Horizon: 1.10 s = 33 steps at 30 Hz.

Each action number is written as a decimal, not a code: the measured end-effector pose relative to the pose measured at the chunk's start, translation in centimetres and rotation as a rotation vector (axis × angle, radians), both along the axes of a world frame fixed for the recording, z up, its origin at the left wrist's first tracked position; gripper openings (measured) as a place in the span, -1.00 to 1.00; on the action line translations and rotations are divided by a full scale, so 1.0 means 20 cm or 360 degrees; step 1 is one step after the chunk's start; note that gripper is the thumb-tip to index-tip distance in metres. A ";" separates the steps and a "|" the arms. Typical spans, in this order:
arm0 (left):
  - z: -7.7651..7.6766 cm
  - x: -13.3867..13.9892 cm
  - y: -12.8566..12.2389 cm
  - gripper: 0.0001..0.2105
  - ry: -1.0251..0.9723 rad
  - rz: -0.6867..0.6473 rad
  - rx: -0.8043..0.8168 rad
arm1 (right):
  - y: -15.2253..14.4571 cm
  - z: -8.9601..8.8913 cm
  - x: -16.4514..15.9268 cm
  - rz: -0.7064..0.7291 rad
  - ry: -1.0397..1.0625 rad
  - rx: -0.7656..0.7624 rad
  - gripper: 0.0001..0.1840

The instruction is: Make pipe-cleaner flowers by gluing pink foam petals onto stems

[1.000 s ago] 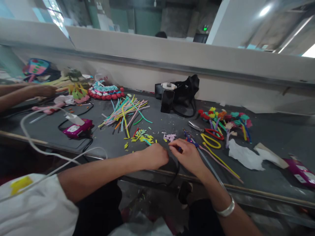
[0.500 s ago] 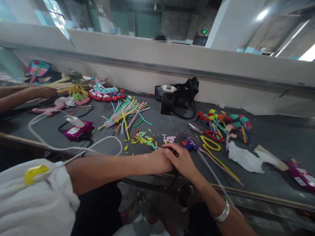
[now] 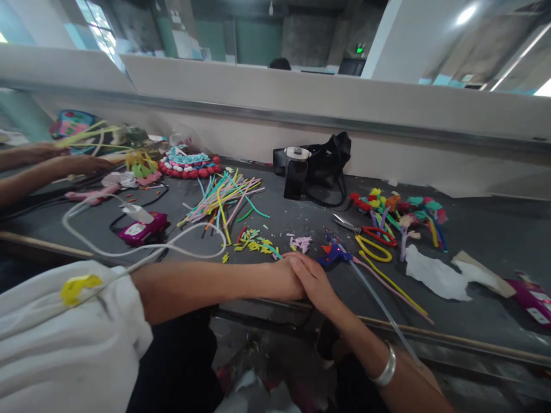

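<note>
At the table's front edge my left hand (image 3: 291, 280) rests with its fingers hidden beneath my right hand. My right hand (image 3: 316, 282) lies over it, fingers extended and flat, no tool in it. Just beyond the right hand is a blue glue gun (image 3: 336, 253) with a long clear glue stick (image 3: 379, 304) running back from it. Snipped yellow bits (image 3: 253, 246) and lilac bits (image 3: 300, 244) of fuzzy stem lie ahead of the hands. Red-handled scissors (image 3: 365, 230) lie beside a looped yellow pipe cleaner (image 3: 373, 252).
A pile of coloured pipe cleaners (image 3: 228, 198), a black phone (image 3: 295, 179) and a black bag (image 3: 329, 166) lie farther back. Pipe-cleaner flowers (image 3: 404, 212) and white tissue (image 3: 434, 274) are right. A white cable (image 3: 189, 252) crosses the left side. Another person's hands (image 3: 81, 165) hold yellow strips.
The view has shifted slightly, so the table things sit a little farther right. My hands stay one over the other. The other person's hands have moved with the yellow strips.
</note>
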<state>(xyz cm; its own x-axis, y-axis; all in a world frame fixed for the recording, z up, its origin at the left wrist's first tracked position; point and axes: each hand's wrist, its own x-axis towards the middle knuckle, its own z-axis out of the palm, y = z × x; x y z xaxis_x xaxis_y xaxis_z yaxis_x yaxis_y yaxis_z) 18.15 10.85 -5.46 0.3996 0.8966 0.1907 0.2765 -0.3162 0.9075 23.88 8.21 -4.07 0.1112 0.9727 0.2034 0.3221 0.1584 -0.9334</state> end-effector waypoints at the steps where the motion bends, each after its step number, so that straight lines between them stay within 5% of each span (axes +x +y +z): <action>1: 0.00 0.02 0.00 -0.60 0.0022 0.0015 0.0005 | 0.01 0.00 0.00 -0.0013 0.0011 -0.0001 -0.61; 4: 0.04 0.03 0.02 -0.59 0.0114 -0.0037 0.0039 | 0.02 0.02 0.00 -0.0010 0.0027 0.0002 -0.59; 8: 0.19 -0.11 0.16 -0.64 0.0273 -0.0401 0.0090 | 0.02 0.04 0.02 -0.0012 0.0039 0.0024 -0.58; 13: 0.32 -0.34 0.29 -0.89 0.0001 -0.0807 -0.0116 | 0.00 0.08 0.08 -0.0362 0.0031 0.0218 -0.64; 16: 0.31 -0.40 0.29 -0.85 -0.0530 -0.0576 -0.0713 | -0.01 0.11 0.09 -0.0450 0.0072 0.0245 -0.69; 19: 0.28 -0.42 0.29 -0.85 -0.0813 -0.0630 -0.1115 | -0.01 0.13 0.07 -0.0503 -0.0031 0.0267 -0.74; 33: 0.26 -0.42 0.28 -0.87 -0.0902 -0.0810 -0.1504 | -0.03 0.14 0.05 -0.0348 -0.0268 0.0357 -0.84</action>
